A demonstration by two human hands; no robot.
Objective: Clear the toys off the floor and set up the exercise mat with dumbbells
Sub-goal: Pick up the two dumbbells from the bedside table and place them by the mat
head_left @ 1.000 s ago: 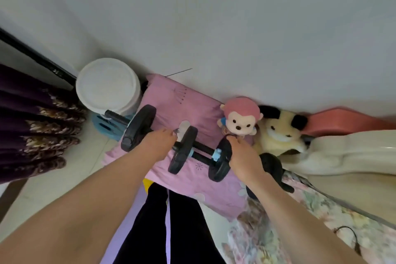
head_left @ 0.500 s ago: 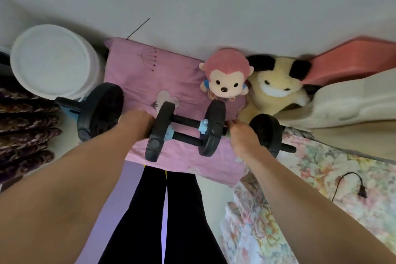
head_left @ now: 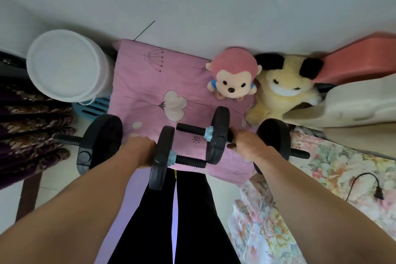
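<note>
Gripping hands (head_left: 139, 150) hiding dumbbell handles (head_left: 230, 135)

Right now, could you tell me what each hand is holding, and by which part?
The left hand grips one dumbbell by its bar between the plates; the right hand grips the other dumbbell likewise.

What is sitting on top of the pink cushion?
On the pink cushion sits a pink monkey toy, near its far right corner. The dumbbells and hands cover its near edge.
</note>
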